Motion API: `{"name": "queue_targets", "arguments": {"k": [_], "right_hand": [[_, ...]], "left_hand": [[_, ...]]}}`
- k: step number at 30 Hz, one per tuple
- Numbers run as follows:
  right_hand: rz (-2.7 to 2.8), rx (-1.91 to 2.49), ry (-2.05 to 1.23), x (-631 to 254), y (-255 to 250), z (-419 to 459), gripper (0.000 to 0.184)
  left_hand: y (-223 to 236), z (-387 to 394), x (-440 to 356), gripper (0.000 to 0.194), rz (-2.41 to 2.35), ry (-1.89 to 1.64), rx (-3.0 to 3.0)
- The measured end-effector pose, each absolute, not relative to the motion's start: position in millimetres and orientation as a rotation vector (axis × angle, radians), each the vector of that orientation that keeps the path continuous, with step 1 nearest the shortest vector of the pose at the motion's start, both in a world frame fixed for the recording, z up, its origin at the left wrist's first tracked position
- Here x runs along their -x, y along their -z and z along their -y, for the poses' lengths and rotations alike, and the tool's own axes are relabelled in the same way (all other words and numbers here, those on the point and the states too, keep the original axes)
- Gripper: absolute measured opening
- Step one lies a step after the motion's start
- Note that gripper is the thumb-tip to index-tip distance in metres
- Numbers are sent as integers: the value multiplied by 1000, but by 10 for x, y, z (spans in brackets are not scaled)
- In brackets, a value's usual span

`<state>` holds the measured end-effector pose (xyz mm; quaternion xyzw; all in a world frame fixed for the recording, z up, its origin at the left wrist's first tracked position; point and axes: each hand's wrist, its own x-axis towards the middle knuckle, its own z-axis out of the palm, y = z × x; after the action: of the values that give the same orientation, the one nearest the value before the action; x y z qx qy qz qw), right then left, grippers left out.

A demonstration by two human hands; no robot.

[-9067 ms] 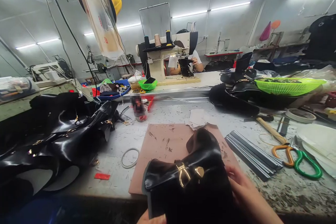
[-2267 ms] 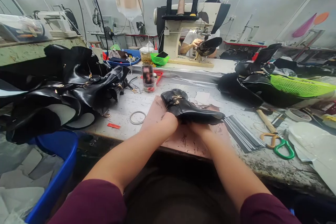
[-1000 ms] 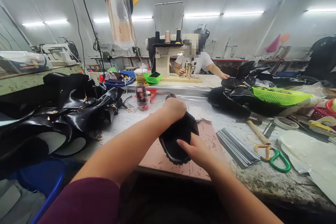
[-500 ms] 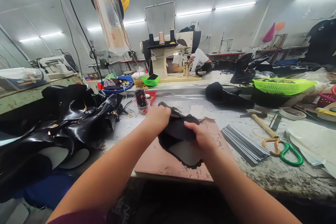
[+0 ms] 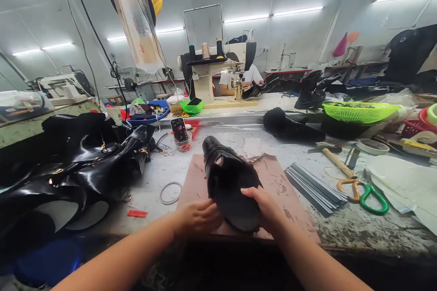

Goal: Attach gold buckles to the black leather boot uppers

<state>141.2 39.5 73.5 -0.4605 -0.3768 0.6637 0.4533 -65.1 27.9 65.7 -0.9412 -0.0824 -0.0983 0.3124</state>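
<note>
A black leather boot upper (image 5: 221, 159) lies over the pinkish board, its toe end pointing away and its open lower side, with a dark lining, facing me. My right hand (image 5: 262, 207) grips its near right edge, the thumb lying on the inside. At the near left edge is my left hand (image 5: 201, 217), its fingers curled against the boot upper; their tips are partly hidden. The pinkish board (image 5: 276, 177) rests on the worktable under the piece.
Left are piled shiny black boot uppers (image 5: 102, 159). Grey strips (image 5: 316, 188), scissors (image 5: 373, 200) and a hammer (image 5: 337, 161) lie right. A phone (image 5: 179, 130) stands behind; a sewing machine (image 5: 205, 82) is further back, with a person in white (image 5: 252, 75) beyond.
The boot upper has turned so that its toe end and opening show more. My left hand has moved from its far end down to the near left edge. The right hand still grips it.
</note>
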Motion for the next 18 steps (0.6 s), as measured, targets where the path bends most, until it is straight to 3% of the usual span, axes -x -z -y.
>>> {"name": "queue_targets", "arguments": {"k": [9, 13, 16, 18], "right_hand": [[1051, 1129, -1507, -1295, -995, -649, 21], [1165, 1111, -1443, -1304, -1103, -712, 19], [1488, 1119, -1415, -1325, -1001, -542, 18], [1895, 1238, -1227, -1348, -846, -416, 23]], "left_hand": [[-661, -420, 199, 28, 591, -62, 2413], [-613, -243, 18, 38, 1015, -315, 2597], [-579, -245, 90, 37, 1257, -359, 2658], [-603, -293, 224, 31, 1360, -335, 2675]]}}
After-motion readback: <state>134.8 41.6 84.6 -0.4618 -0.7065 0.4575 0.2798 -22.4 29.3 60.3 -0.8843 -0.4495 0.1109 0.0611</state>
